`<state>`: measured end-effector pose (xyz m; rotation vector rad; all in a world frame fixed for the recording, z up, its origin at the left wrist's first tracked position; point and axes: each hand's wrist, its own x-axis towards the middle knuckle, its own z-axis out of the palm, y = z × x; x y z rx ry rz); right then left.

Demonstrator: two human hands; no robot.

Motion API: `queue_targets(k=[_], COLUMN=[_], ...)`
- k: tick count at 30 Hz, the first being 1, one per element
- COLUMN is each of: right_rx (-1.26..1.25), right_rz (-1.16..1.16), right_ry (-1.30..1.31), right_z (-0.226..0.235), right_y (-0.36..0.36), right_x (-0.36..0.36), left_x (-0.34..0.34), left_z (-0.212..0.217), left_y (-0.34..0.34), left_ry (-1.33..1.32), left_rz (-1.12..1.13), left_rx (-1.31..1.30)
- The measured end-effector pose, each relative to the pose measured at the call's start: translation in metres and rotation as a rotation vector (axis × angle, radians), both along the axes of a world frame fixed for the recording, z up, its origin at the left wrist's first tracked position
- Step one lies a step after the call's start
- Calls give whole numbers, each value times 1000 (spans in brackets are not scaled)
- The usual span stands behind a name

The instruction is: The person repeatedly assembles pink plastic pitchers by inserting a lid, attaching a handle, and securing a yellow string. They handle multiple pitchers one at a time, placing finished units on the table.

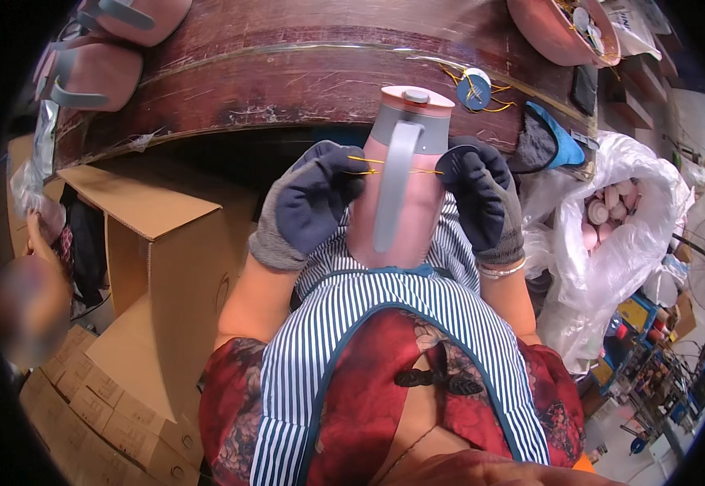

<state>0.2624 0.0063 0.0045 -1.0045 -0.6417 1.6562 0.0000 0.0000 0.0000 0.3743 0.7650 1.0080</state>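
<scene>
A pink flask [397,186] with a grey lid and long grey handle stands upright against the person's striped apron, at the near edge of the dark wooden desk [288,73]. A thin yellow cord [393,168] runs across its handle. The left hand [308,202], gloved in grey and dark blue, is curled with its fingertips pinched on the cord's left end; the right hand [482,194] is likewise closed, pinching the right end. The flask looks rigid and smooth (probably slippery under gloves), so the handle seems the surest hold, while the cord is limp and fine, needing a fingertip pinch. More pink flasks [117,49] lie far left, a cardboard box [158,243] at left.
</scene>
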Motion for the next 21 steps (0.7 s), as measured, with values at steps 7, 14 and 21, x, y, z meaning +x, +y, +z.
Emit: queue_targets(k=[7,14,21], right_rx=[531,801,1016], right_rz=[29,129,252], right_ry=[-321,-524,-1058], right_z=[40,31,12], right_y=[37,60,60], right_x=[-32,-38,-45], left_x=[13,20,-36], left_z=[23,52,78], left_y=[34,50,91], left_ry=[-335,290,1124], left_rz=[10,-103,-360], left_rx=[108,451,1303])
